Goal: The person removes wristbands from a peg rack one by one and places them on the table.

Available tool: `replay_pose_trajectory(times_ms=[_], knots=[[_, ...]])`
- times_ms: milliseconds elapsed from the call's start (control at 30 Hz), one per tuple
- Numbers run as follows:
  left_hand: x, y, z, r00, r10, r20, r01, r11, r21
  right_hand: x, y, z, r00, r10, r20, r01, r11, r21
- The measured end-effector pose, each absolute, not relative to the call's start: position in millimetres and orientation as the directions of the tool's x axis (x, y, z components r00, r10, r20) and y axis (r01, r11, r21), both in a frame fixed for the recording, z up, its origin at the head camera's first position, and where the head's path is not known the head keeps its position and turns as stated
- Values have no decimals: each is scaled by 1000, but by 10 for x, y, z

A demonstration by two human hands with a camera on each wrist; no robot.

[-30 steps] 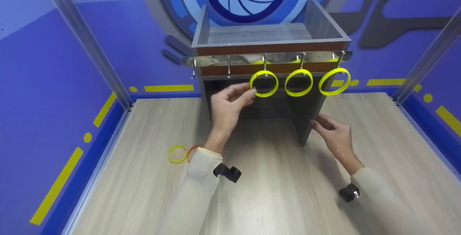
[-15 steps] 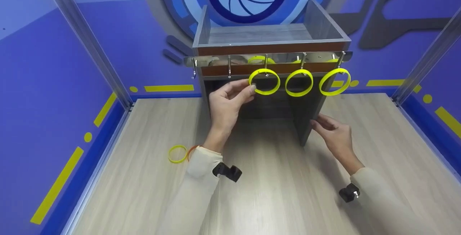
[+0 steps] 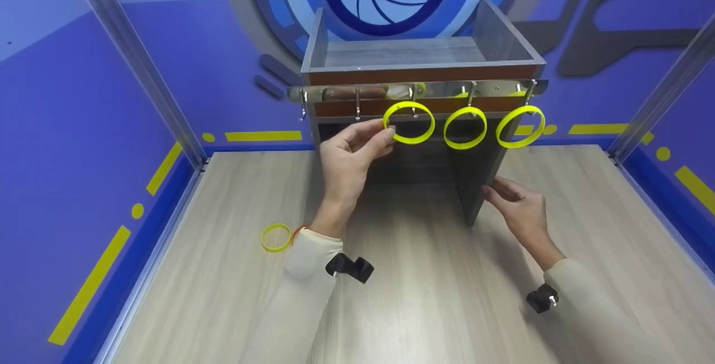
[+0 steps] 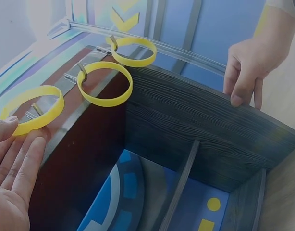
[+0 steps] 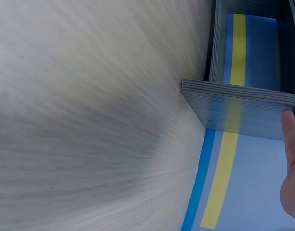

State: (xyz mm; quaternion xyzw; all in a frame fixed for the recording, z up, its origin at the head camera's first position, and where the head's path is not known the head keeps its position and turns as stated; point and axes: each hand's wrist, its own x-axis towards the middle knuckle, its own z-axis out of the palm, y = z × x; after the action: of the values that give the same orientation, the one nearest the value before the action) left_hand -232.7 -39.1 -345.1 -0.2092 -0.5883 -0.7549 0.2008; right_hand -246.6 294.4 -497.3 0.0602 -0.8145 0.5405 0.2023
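My left hand point(image 3: 345, 163) pinches the left rim of a yellow wristband point(image 3: 432, 125) between thumb and fingers. In the left wrist view the wristband point(image 4: 39, 124) encircles the tip of a metal hook. Two more yellow wristbands, a middle one point(image 3: 465, 146) and a right one point(image 3: 517, 145), hang on the hooks to the right. The hook rail point(image 3: 494, 89) runs across the front of a grey wooden shelf unit point(image 3: 410, 68); its two left hooks are bare. My right hand point(image 3: 519, 207) grips the front edge of the unit's right side panel point(image 3: 475, 199), thumb on the inner side.
On the wooden tabletop point(image 3: 424, 297), left of my left forearm, lie a yellow wristband point(image 3: 263, 238) and an orange wristband point(image 3: 296, 233), the latter partly hidden by the sleeve. Blue printed walls point(image 3: 167, 62) enclose the back and sides.
My left hand has risen slightly and shifted a little left, lifting and tilting the pinched wristband at the middle hook. The right hand stays on the panel.
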Motion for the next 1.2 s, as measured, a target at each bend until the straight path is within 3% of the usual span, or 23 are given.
replay_pose_trajectory(times_ms=[567, 1200], knots=[[-2241, -600, -3467, -850, -85, 521, 523, -262, 811, -2470, 2934, -4976, -910, 123, 397, -319, 405, -857], [-2175, -830, -3695, -913, -159, 376, 406, -261, 876, -2468, 2932, -4983, -917, 126, 378, -311, 365, -878]])
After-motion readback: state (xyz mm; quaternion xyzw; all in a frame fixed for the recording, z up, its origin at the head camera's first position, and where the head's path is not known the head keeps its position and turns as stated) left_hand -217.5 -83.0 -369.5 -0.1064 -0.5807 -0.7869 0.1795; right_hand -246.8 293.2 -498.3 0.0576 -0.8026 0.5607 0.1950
